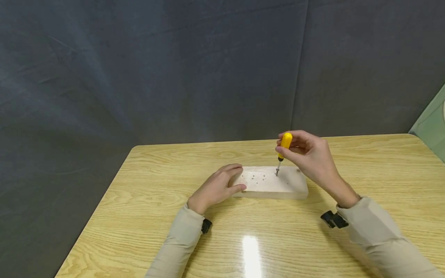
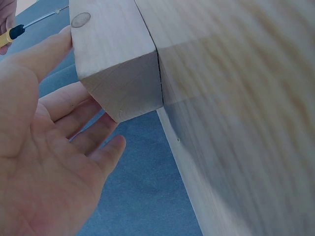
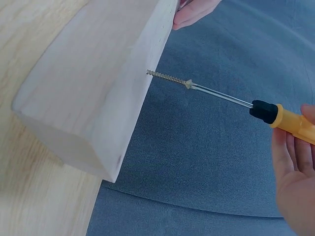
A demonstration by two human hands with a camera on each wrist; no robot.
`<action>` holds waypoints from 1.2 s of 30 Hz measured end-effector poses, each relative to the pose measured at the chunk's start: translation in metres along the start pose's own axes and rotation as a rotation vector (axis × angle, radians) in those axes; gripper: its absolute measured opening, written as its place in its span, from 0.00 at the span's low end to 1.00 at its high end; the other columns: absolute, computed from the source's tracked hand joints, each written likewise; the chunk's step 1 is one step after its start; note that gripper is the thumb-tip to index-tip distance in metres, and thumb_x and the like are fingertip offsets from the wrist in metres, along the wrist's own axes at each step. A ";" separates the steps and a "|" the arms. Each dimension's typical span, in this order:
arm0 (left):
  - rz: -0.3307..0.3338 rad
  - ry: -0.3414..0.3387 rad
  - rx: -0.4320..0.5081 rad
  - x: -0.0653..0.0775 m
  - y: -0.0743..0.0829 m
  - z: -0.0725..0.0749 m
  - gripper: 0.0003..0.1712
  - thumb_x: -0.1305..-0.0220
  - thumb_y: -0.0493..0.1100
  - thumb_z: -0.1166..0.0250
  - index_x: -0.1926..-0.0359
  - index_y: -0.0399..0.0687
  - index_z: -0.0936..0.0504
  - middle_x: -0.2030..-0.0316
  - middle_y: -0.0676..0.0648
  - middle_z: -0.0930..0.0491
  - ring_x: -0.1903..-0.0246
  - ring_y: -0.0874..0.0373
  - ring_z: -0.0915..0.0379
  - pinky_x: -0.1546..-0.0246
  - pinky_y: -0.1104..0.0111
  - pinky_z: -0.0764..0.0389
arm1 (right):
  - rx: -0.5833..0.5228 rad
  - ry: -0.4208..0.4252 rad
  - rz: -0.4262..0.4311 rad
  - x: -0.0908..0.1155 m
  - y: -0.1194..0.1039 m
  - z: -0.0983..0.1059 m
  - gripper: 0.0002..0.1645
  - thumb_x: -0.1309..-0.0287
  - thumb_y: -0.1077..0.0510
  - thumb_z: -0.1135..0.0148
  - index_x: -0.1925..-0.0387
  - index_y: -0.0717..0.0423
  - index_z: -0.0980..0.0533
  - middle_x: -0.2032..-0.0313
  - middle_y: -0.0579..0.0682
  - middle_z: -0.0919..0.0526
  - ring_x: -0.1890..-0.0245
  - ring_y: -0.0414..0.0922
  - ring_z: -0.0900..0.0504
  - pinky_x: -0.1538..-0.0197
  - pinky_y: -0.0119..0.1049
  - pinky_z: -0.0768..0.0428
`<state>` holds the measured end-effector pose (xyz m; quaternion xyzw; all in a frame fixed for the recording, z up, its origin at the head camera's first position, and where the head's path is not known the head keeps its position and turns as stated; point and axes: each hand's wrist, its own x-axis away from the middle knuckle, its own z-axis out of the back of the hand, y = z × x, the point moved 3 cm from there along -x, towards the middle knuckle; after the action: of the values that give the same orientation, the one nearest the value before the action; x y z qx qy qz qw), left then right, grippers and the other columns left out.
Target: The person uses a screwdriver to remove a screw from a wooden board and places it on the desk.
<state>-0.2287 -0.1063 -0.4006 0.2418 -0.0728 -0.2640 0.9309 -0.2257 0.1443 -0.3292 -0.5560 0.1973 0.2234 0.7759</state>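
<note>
A pale wooden block [image 1: 293, 185] with several small holes in its top lies on the table. At its left end, my left hand [image 1: 219, 185] holds it between thumb and fingers, the thumb at the near edge. My right hand [image 1: 314, 154] grips the yellow handle of a screwdriver [image 1: 286, 140] above the block, pinching it with thumb and fingertips. The screwdriver's tip meets the head of a screw [image 3: 170, 78], whose point is at the block's top face. Most of the screw's thread shows outside the wood, and it leans slightly.
The wood-grain table [image 1: 149, 185] runs back to a dark grey cloth [image 1: 208, 69] hanging behind it. A greenish surface [image 1: 431, 119] shows at the far right. Black wrist devices [image 1: 333, 219] sit at both beige cuffs.
</note>
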 end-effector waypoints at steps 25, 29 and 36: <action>-0.011 0.005 -0.013 -0.001 -0.001 0.000 0.37 0.30 0.58 0.40 0.27 0.45 0.34 0.26 0.49 0.38 0.26 0.52 0.44 0.27 0.58 0.36 | 0.052 -0.009 -0.007 0.002 -0.003 0.001 0.18 0.48 0.70 0.28 0.53 0.66 0.19 0.62 0.27 0.18 0.66 0.28 0.15 0.59 0.21 0.16; -0.009 0.002 -0.010 0.000 -0.001 0.000 0.37 0.30 0.58 0.40 0.27 0.46 0.34 0.26 0.49 0.39 0.26 0.53 0.44 0.27 0.58 0.36 | 0.067 -0.015 -0.018 0.002 -0.004 0.002 0.19 0.45 0.68 0.29 0.50 0.63 0.19 0.62 0.27 0.17 0.65 0.27 0.15 0.58 0.20 0.17; -0.007 0.003 -0.007 0.000 -0.002 -0.001 0.37 0.30 0.58 0.40 0.27 0.46 0.34 0.26 0.49 0.39 0.25 0.53 0.44 0.27 0.58 0.36 | 0.044 -0.011 -0.040 0.002 -0.001 0.002 0.15 0.43 0.67 0.31 0.53 0.65 0.19 0.60 0.31 0.16 0.64 0.27 0.15 0.58 0.20 0.17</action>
<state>-0.2297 -0.1071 -0.4020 0.2392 -0.0696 -0.2673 0.9308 -0.2229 0.1458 -0.3289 -0.5414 0.1869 0.2064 0.7933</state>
